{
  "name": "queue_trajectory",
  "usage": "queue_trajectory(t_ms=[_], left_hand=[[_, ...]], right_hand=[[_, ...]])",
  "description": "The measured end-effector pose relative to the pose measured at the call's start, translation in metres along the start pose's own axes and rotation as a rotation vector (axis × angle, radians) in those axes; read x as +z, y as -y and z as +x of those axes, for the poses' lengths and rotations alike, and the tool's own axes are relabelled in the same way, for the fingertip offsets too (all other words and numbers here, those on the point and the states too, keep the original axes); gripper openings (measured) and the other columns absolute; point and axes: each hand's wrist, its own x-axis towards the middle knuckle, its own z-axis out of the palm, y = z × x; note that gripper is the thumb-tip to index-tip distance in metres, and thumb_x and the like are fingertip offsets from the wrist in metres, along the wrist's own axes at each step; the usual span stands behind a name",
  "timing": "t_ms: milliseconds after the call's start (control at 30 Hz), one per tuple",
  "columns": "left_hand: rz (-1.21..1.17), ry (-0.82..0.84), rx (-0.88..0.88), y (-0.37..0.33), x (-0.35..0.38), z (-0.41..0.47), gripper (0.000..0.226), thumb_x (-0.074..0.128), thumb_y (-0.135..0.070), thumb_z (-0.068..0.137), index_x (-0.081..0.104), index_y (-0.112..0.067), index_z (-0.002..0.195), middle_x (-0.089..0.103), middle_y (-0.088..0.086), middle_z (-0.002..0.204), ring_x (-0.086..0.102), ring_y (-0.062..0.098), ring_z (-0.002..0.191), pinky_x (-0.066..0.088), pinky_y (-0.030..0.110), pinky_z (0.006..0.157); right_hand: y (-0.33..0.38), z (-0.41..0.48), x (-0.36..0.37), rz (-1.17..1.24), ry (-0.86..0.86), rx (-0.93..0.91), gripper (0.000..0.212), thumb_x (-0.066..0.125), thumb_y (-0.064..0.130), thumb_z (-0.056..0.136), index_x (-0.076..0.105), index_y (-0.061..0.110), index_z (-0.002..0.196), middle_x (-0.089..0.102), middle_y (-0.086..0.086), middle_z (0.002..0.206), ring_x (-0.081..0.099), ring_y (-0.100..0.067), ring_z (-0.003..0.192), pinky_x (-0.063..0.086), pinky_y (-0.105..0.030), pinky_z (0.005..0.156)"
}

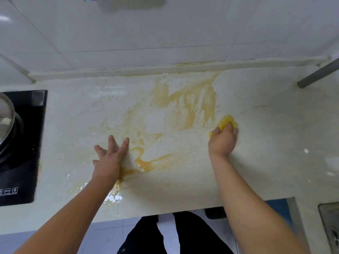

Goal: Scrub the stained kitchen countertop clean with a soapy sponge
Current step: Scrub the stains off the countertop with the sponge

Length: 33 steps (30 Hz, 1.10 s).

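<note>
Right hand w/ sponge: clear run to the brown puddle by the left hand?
Probably yes. The right hand grips the yellow sponge on the countertop; only smeared surface lies between it and the brown puddle. The left hand rests flat at the puddle's left edge and may crowd the stroke.

- You face a speckled stone-like counter (256, 143), wet and glossy.
- Your sponge (226, 121) looks porous foam.
- Glossy black glass hob (27, 143); shiny metal pot (6, 121).
</note>
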Motion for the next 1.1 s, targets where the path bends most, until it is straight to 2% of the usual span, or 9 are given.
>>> queue_trajectory(t_ms=[100, 267, 333, 467, 633, 733, 900, 1000, 1100], left_hand=[[-0.003, 0.009, -0.013, -0.002, -0.002, 0.004, 0.129, 0.058, 0.023, 0.074, -0.004, -0.056, 0.156, -0.020, 0.002, 0.163, 0.007, 0.057, 0.141, 0.049, 0.066, 0.096], [-0.026, 0.045, -0.040, -0.003, -0.005, 0.008, 0.150, 0.089, 0.007, 0.062, -0.012, -0.060, 0.151, -0.024, 0.001, 0.163, 0.003, 0.059, 0.143, 0.049, 0.068, 0.093], [-0.049, 0.056, -0.041, -0.003, -0.008, 0.010, 0.155, 0.093, 0.003, 0.058, -0.012, -0.061, 0.151, -0.025, 0.000, 0.163, 0.003, 0.059, 0.144, 0.048, 0.069, 0.094], [-0.084, 0.028, -0.044, -0.001, -0.011, 0.017, 0.153, 0.088, 0.008, 0.060, -0.013, -0.065, 0.149, -0.027, -0.004, 0.163, 0.001, 0.057, 0.146, 0.046, 0.072, 0.096], [-0.126, 0.035, -0.055, -0.002, -0.015, 0.026, 0.151, 0.088, 0.008, 0.061, -0.012, -0.064, 0.150, -0.028, -0.005, 0.163, -0.003, 0.056, 0.147, 0.046, 0.072, 0.098], [-0.119, 0.040, -0.064, -0.003, -0.016, 0.030, 0.156, 0.091, 0.006, 0.055, -0.012, -0.062, 0.150, -0.026, -0.002, 0.162, 0.000, 0.058, 0.146, 0.051, 0.069, 0.092], [-0.107, 0.031, -0.056, -0.003, -0.013, 0.039, 0.163, 0.094, 0.007, 0.049, -0.014, -0.063, 0.149, -0.022, 0.001, 0.163, 0.002, 0.062, 0.142, 0.055, 0.069, 0.085], [-0.099, 0.042, -0.055, -0.003, -0.017, 0.039, 0.162, 0.097, 0.001, 0.048, -0.013, -0.061, 0.150, -0.019, 0.004, 0.163, 0.005, 0.062, 0.141, 0.054, 0.070, 0.085], [-0.100, 0.033, -0.049, -0.003, -0.019, 0.041, 0.161, 0.097, 0.001, 0.049, -0.013, -0.061, 0.150, -0.018, 0.004, 0.163, 0.007, 0.060, 0.141, 0.054, 0.070, 0.084]], right_hand=[[0.055, -0.053, 0.032, -0.041, 0.142, -0.364, 0.048, 0.065, 0.018, 0.085, 0.057, 0.017, 0.133, 0.058, -0.012, 0.116, 0.055, -0.031, 0.103, 0.048, -0.039, 0.084], [0.052, -0.137, 0.019, 0.000, 0.702, -0.965, 0.051, 0.062, 0.010, 0.080, 0.063, 0.027, 0.128, 0.057, -0.003, 0.106, 0.054, -0.028, 0.100, 0.050, -0.038, 0.075], [0.022, -0.114, 0.008, 0.050, 0.700, -0.908, 0.051, 0.065, 0.013, 0.079, 0.064, 0.031, 0.128, 0.057, 0.001, 0.103, 0.054, -0.022, 0.097, 0.046, -0.033, 0.075], [-0.033, -0.020, -0.015, -0.017, 0.356, -0.533, 0.047, 0.071, 0.016, 0.080, 0.065, 0.026, 0.126, 0.058, -0.005, 0.103, 0.059, -0.026, 0.093, 0.047, -0.033, 0.076], [0.009, 0.044, 0.003, -0.010, 0.078, -0.052, 0.024, 0.061, 0.022, 0.086, 0.064, 0.008, 0.105, 0.065, -0.021, 0.105, 0.058, -0.039, 0.102, 0.047, -0.043, 0.079], [0.070, 0.009, 0.035, -0.035, 0.091, -0.180, 0.042, 0.062, 0.024, 0.091, 0.059, 0.013, 0.132, 0.062, -0.018, 0.113, 0.056, -0.036, 0.104, 0.047, -0.040, 0.083], [0.094, -0.084, 0.039, -0.003, 0.478, -0.960, 0.053, 0.066, 0.006, 0.081, 0.065, 0.025, 0.130, 0.060, -0.005, 0.096, 0.053, -0.029, 0.090, 0.048, -0.041, 0.074], [0.052, -0.072, 0.025, 0.048, 0.485, -0.913, 0.052, 0.066, 0.009, 0.080, 0.064, 0.030, 0.127, 0.058, 0.000, 0.099, 0.053, -0.024, 0.090, 0.048, -0.036, 0.072], [0.000, -0.018, 0.006, 0.048, 0.251, -0.592, 0.047, 0.066, 0.010, 0.081, 0.064, 0.023, 0.126, 0.055, -0.008, 0.104, 0.055, -0.029, 0.091, 0.051, -0.039, 0.078]])
